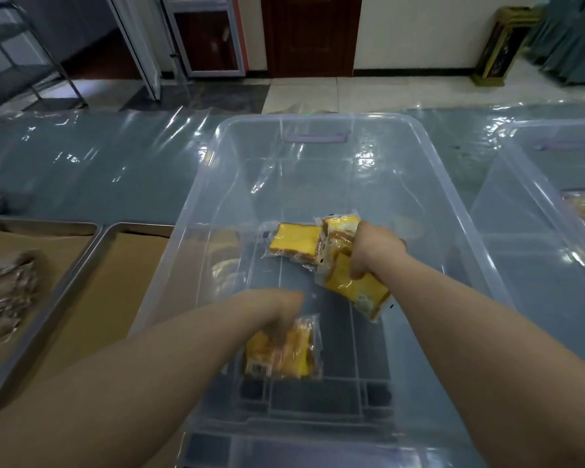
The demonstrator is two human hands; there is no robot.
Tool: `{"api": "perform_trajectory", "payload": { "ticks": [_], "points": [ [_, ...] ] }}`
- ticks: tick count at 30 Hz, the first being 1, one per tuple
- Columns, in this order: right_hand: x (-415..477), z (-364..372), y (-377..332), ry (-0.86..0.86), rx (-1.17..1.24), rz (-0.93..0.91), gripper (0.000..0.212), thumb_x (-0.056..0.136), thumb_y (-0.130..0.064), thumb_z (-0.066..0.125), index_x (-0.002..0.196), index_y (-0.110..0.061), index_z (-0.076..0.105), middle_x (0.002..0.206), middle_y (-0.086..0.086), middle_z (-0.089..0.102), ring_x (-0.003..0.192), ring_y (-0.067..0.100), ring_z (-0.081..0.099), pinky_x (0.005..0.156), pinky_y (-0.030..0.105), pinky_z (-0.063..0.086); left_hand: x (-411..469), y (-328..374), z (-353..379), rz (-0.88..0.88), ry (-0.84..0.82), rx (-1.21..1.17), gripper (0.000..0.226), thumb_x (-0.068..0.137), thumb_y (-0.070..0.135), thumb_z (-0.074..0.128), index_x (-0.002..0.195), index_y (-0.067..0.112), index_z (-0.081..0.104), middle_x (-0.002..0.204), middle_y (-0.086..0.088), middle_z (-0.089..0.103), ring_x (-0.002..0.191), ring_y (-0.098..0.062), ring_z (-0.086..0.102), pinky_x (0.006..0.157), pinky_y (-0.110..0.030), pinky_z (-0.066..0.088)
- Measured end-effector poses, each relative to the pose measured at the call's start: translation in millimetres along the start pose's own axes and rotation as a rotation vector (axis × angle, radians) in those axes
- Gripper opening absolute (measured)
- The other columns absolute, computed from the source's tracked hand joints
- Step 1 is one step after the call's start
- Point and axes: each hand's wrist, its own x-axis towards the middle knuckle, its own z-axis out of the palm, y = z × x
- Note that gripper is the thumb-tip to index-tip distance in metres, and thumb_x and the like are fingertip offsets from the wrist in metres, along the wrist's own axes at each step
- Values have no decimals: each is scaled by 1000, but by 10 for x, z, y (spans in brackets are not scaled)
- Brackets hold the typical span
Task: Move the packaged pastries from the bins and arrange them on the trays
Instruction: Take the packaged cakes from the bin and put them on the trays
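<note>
Both my hands are inside a clear plastic bin [196, 211]. My right hand [374, 246] grips yellow packaged pastries [352, 288], one pack hanging below the fist and another poking out above it. A further pack [294, 243] lies flat on the bin floor just left of that hand. My left hand [277, 309] is blurred and holds yellow packs [284, 352] near the bin's front. Two metal trays lined with brown paper sit to the left: the nearer tray [92, 265] shows bare paper, the farther tray [41, 228] holds wrapped packs.
A second clear bin [507, 184] with some pastries stands at the right. Shiny plastic sheeting [98, 163] covers the table. Beyond it are a tiled floor, a metal rack at far left, glass doors and a dark wooden door.
</note>
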Motion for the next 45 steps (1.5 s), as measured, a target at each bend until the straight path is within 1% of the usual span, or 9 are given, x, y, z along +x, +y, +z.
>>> {"api": "perform_trajectory", "payload": {
  "ticks": [2, 6, 9, 15, 21, 28, 34, 41, 45],
  "points": [
    [-8, -24, -1, -21, -31, -29, 65, 68, -21, 80, 120, -16, 42, 88, 2, 46, 87, 26, 52, 68, 36, 41, -9, -92, -119, -84, 75, -109, 77, 76, 16, 75, 136, 6, 29, 118, -14, 55, 100, -27, 57, 70, -29, 46],
    [77, -133, -39, -133, -179, -160, 65, 66, -25, 81, 121, -22, 46, 98, 2, 51, 92, 27, 54, 78, 39, 49, -2, -392, -464, -139, 236, -10, 23, 74, 12, 72, 93, 8, 60, 101, -12, 62, 81, -25, 58, 65, -31, 45],
    [213, -140, -118, -141, -301, -248, 79, 66, -24, 82, 132, -28, 40, 128, 5, 45, 117, 31, 48, 91, 43, 46, 75, -552, -669, -145, 409, 3, 27, 76, 9, 68, 103, 9, 63, 110, -13, 54, 95, -31, 56, 67, -31, 39],
    [679, -124, -196, -163, -445, -345, 106, 68, -15, 81, 150, -31, 16, 156, 11, -23, 142, 37, -17, 112, 61, 12, 472, -675, -818, -119, 383, 99, 42, 75, 15, 74, 115, 20, 60, 138, -14, 30, 117, -34, 41, 95, -38, 40],
    [959, -60, -278, -294, -497, -428, 111, 60, -27, 88, 149, -31, 21, 159, 1, -8, 144, 33, -11, 112, 61, 12, 884, -805, -868, -12, 207, 33, 51, 80, 13, 67, 126, 32, 54, 158, -7, -5, 143, -33, 2, 116, -42, 7],
    [903, -50, -245, -171, -493, -487, 104, 57, -29, 88, 143, -27, 30, 137, 11, 35, 128, 35, 35, 110, 48, 24, 1018, -783, -920, -25, 62, 78, 62, 77, 22, 71, 132, 33, 45, 144, -5, 31, 134, -28, 30, 112, -57, 0],
    [774, -36, -188, -169, -385, -419, 121, 59, -28, 88, 149, -25, 8, 140, 8, 42, 129, 31, 35, 108, 55, 26, 850, -807, -802, -65, 175, -43, 55, 77, 17, 73, 126, 29, 51, 127, -7, 34, 110, -31, 48, 88, -38, 48],
    [846, -68, -283, -268, -501, -419, 107, 58, -36, 88, 146, -29, 28, 155, 11, 8, 143, 39, 3, 113, 59, 16, 774, -732, -624, -87, 339, 71, 28, 82, 14, 63, 105, 28, 54, 118, -4, 55, 114, -28, 37, 87, -36, 33],
    [904, -95, -283, -325, -444, -412, 97, 57, -37, 88, 140, -31, 37, 141, 9, 37, 129, 34, 33, 100, 48, 41, 769, -708, -556, -108, 390, 116, 34, 86, 21, 58, 118, 30, 53, 128, -6, 51, 122, -30, 34, 99, -41, 26]
  ]
}}
